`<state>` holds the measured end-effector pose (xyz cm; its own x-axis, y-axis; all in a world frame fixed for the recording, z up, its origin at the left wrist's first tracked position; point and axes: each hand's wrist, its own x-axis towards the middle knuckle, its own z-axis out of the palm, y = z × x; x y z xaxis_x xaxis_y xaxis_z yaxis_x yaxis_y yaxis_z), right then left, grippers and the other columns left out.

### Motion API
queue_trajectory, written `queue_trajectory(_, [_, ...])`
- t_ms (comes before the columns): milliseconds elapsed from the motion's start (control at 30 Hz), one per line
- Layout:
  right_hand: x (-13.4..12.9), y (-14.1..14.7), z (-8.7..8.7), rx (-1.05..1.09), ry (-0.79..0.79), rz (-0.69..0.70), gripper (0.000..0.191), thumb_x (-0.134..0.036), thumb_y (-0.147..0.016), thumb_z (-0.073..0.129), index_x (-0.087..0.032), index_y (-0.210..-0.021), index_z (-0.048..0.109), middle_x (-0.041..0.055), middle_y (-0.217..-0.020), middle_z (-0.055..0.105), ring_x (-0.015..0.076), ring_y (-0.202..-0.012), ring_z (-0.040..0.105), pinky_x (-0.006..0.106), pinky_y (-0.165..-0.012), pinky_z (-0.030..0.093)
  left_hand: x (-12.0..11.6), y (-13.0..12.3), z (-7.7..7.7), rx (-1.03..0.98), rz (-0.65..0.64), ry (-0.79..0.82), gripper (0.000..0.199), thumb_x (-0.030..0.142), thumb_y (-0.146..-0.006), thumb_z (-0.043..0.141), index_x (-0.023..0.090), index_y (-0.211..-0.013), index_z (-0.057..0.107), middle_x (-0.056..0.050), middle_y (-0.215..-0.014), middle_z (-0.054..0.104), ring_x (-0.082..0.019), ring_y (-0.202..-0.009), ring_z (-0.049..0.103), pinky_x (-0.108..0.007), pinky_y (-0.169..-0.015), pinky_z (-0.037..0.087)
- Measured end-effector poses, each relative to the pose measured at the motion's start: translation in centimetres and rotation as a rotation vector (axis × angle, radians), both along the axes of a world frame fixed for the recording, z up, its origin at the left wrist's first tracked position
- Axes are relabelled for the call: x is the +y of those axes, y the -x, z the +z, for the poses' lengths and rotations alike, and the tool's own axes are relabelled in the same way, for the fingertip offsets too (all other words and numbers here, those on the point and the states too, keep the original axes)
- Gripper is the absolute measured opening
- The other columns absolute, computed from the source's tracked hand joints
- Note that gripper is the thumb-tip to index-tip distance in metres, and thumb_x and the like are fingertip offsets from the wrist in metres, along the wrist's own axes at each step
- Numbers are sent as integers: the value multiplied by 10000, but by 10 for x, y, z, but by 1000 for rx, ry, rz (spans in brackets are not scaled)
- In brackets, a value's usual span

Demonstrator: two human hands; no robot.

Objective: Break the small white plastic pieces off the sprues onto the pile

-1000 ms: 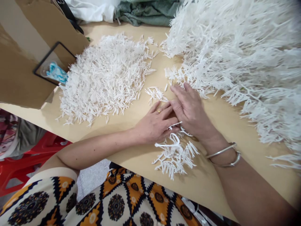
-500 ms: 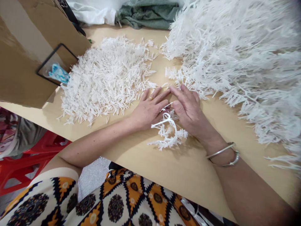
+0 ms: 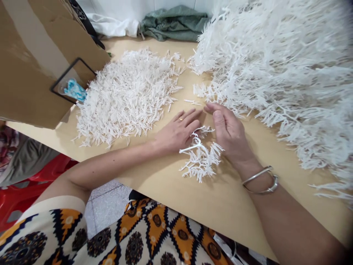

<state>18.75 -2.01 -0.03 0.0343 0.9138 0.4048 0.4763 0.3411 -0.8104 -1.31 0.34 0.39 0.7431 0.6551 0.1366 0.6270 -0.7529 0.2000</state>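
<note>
My left hand lies low over the table, its fingers stretched away from me and close together, a ring on one of them. A white branched plastic sprig comes out from beneath its thumb side, gripped there; the grip itself is hidden. Just to the right, my right hand is closed, thumb pressed along the curled fingers. Whether anything small sits in that pinch cannot be made out. Beyond the fingertips, a few loose white bits lie on the table.
A heap of short white plastic pieces spreads at left. A taller pile of white branched sprigs fills the right. A cardboard box stands at far left, with a black frame and blue-white item beside it. Green cloth lies at the back.
My right hand has drawn away to the right from my left hand, and its fingers have curled in. The sprig has turned, showing more of its branches. The view has shifted slightly.
</note>
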Motion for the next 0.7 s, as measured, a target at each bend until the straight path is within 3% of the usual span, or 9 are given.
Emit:
queue_trajectory(133, [2,-1,-2,4,-7,-24,430,-547,-1112,454,-276,-1284,740,98,-1323,780,279,-1268,717,563,-1195,520,24,-4,-3,-27,-13,-21,414,383,-1125,388,144,-1413,566,-174,-1733,417,-306,-1680,320,-516,-1386,272])
queue_trajectory(300, [1,-3,1,42,-33,-52,424,-542,-1108,468,-276,-1270,756,122,-1321,776,292,-1281,712,560,-1182,523,48,-9,-7,-204,423,-31,333,357,-1113,431,162,-1326,595,-191,-1712,442,-319,-1656,360,-574,-1382,231])
queue_trajectory(367, [-1,-3,5,44,-51,-64,417,-531,-1110,471,-278,-1284,754,122,-1332,771,298,-1291,704,573,-1182,516,50,-9,-6,-264,502,-20,249,312,-1089,490,163,-1234,628,-197,-1708,442,-335,-1644,370,-602,-1377,215])
queue_trajectory(433, [-3,-1,9,41,-67,-59,427,-534,-1110,466,-275,-1296,750,117,-1347,765,302,-1307,695,583,-1187,505,49,-7,-3,-352,484,6,176,278,-1060,551,157,-1139,653,-203,-1655,500,-335,-1592,442,-576,-1348,291])
queue_trajectory(500, [-4,0,11,53,-82,-44,449,-551,-1112,447,-273,-1289,752,110,-1345,767,302,-1306,695,580,-1184,506,47,-4,1,-489,419,61,160,300,-1051,583,164,-1060,666,-182,-1461,655,-289,-1394,619,-487,-1212,474])
queue_trajectory(567, [-5,1,12,84,-91,-24,453,-564,-1111,440,-284,-1274,757,102,-1316,778,297,-1271,712,560,-1160,529,45,-1,5,-625,354,166,208,369,-1057,589,184,-1004,667,-106,-1120,757,-198,-1029,716,-365,-951,581])
queue_trajectory(633, [-4,0,11,120,-78,3,440,-565,-1109,442,-304,-1259,763,95,-1287,788,288,-1231,728,535,-1130,556,44,1,6,-735,322,291,255,428,-1051,602,195,-967,662,-32,-869,724,-137,-779,661,-290,-760,552])
queue_trajectory(700, [-4,0,9,132,-38,35,414,-548,-1107,461,-310,-1259,763,90,-1279,789,279,-1213,734,523,-1111,570,45,1,5,-842,328,406,276,456,-1033,630,191,-957,658,-9,-809,707,-114,-712,641,-259,-686,522])
